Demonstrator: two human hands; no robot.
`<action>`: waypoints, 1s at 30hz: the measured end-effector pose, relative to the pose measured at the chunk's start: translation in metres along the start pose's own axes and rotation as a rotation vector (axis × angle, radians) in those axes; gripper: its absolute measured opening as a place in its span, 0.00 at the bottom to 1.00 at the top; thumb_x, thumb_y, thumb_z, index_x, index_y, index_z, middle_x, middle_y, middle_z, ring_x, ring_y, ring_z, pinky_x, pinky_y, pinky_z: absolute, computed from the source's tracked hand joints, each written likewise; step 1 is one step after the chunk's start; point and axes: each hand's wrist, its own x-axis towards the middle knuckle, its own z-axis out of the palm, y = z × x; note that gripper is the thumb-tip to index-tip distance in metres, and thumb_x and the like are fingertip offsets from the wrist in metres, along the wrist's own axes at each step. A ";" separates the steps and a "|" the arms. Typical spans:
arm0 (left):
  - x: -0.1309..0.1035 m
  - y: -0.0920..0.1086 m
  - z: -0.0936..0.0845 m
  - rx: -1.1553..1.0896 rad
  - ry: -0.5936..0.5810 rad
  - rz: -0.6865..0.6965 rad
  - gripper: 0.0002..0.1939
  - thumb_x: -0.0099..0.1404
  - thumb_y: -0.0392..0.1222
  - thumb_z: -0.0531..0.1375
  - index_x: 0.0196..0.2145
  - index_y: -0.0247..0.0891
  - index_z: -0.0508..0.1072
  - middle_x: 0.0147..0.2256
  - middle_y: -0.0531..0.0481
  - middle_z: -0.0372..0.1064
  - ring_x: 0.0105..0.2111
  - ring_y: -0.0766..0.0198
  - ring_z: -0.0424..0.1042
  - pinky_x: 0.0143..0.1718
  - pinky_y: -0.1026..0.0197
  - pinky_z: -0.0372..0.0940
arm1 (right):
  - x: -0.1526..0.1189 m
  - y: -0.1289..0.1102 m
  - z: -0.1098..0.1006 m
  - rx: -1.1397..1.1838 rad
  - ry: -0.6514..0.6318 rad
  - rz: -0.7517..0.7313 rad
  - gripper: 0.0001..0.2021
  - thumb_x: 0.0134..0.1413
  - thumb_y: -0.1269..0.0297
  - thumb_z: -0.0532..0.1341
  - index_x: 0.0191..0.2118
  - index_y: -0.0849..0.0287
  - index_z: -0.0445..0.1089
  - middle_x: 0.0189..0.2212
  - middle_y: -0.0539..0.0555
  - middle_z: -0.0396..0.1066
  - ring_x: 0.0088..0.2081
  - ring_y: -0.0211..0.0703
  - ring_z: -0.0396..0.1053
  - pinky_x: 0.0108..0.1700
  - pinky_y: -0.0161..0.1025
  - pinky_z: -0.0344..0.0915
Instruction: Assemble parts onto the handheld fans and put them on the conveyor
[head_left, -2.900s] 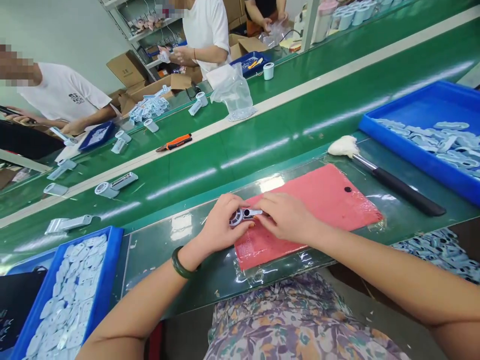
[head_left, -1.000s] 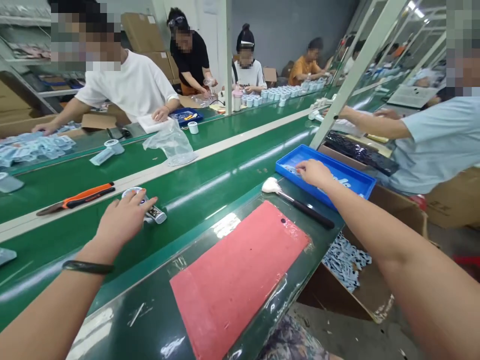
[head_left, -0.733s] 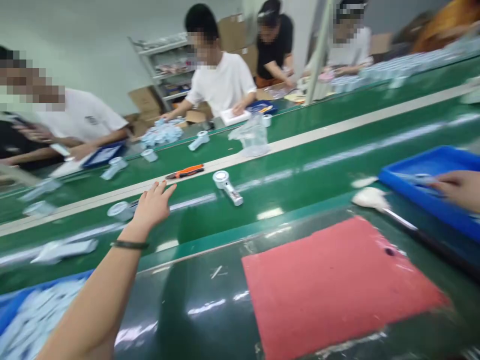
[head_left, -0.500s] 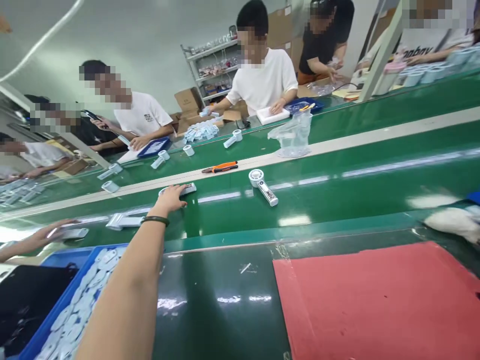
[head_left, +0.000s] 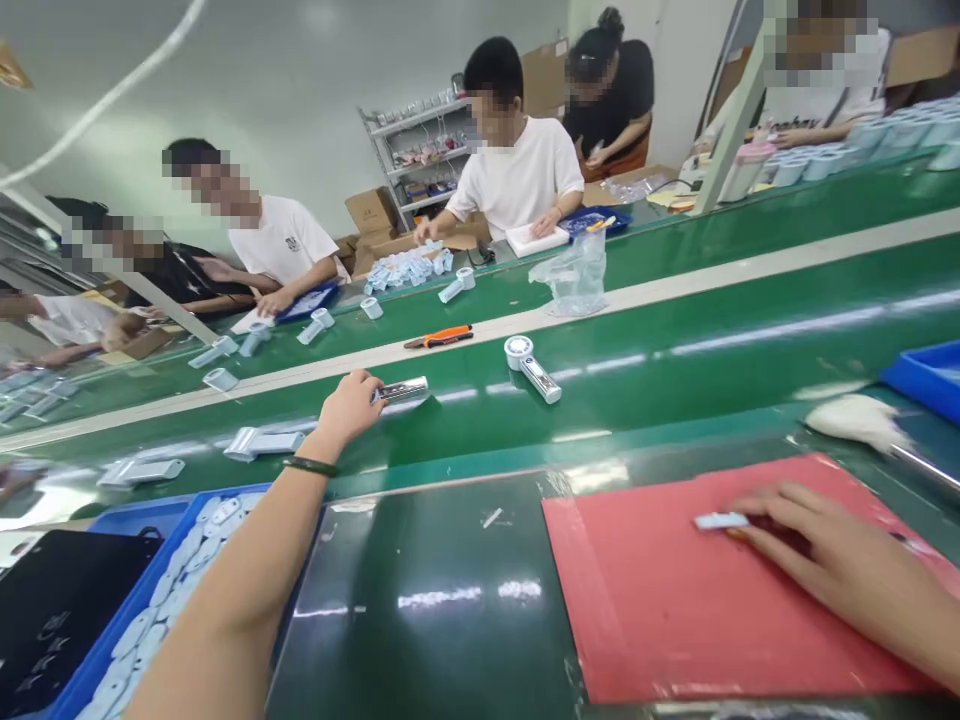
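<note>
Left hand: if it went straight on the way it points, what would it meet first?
Past the long pale blue plastic part it seems to touch, the left hand would probably meet the orange-handled metal pliers on the beige strip first; depth is unclear.

Well lit. Glare patches left of red mat (head_left: 675, 610), streaks on green belt (head_left: 675, 392) beyond it. Brush head (head_left: 855, 424) behind it blurry.

We grasp a pale unit (head_left: 387, 391), its open-faced handle (head_left: 409, 387) pointing right, and hold a small light-blue piece (head_left: 720, 521) over the red sheet (head_left: 637, 600).
</note>
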 end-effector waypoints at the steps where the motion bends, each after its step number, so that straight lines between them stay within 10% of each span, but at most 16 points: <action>1: -0.013 0.018 -0.002 -0.033 0.012 0.079 0.14 0.69 0.41 0.59 0.51 0.36 0.73 0.54 0.41 0.67 0.57 0.52 0.67 0.57 0.49 0.68 | 0.002 -0.008 -0.004 0.043 -0.016 -0.001 0.24 0.66 0.41 0.51 0.38 0.47 0.79 0.41 0.54 0.72 0.40 0.58 0.73 0.38 0.51 0.74; 8: -0.125 0.164 0.000 -0.345 0.046 0.710 0.17 0.71 0.47 0.56 0.55 0.43 0.71 0.53 0.45 0.68 0.53 0.57 0.67 0.54 0.52 0.69 | 0.012 -0.038 -0.018 0.282 0.016 0.110 0.23 0.63 0.43 0.53 0.42 0.54 0.77 0.42 0.54 0.73 0.42 0.60 0.71 0.41 0.50 0.69; 12: -0.151 0.221 0.019 -0.483 0.068 0.929 0.14 0.70 0.43 0.56 0.50 0.39 0.73 0.48 0.42 0.70 0.48 0.53 0.68 0.50 0.47 0.70 | 0.014 -0.058 -0.028 0.520 0.056 0.100 0.20 0.61 0.46 0.59 0.46 0.57 0.75 0.43 0.55 0.73 0.41 0.56 0.71 0.40 0.46 0.70; 18: -0.145 0.232 0.027 -0.627 0.059 0.957 0.18 0.69 0.44 0.58 0.55 0.39 0.71 0.50 0.41 0.71 0.49 0.53 0.69 0.53 0.45 0.68 | 0.014 -0.106 -0.020 0.625 -0.143 0.089 0.05 0.65 0.69 0.61 0.41 0.57 0.75 0.35 0.48 0.72 0.33 0.46 0.69 0.33 0.38 0.64; 22: -0.150 0.231 0.025 -0.753 0.089 0.948 0.16 0.71 0.48 0.59 0.52 0.39 0.71 0.52 0.41 0.71 0.55 0.53 0.68 0.57 0.47 0.65 | 0.019 -0.123 -0.012 0.401 -0.231 0.120 0.13 0.67 0.84 0.63 0.38 0.57 0.73 0.32 0.43 0.70 0.33 0.43 0.69 0.32 0.38 0.60; 30: -0.157 0.239 0.036 -0.806 0.160 0.888 0.06 0.69 0.38 0.59 0.43 0.40 0.75 0.42 0.47 0.75 0.44 0.60 0.72 0.47 0.56 0.70 | 0.015 -0.108 0.007 0.399 -0.180 0.079 0.12 0.67 0.76 0.62 0.30 0.57 0.69 0.33 0.48 0.66 0.32 0.46 0.67 0.31 0.38 0.58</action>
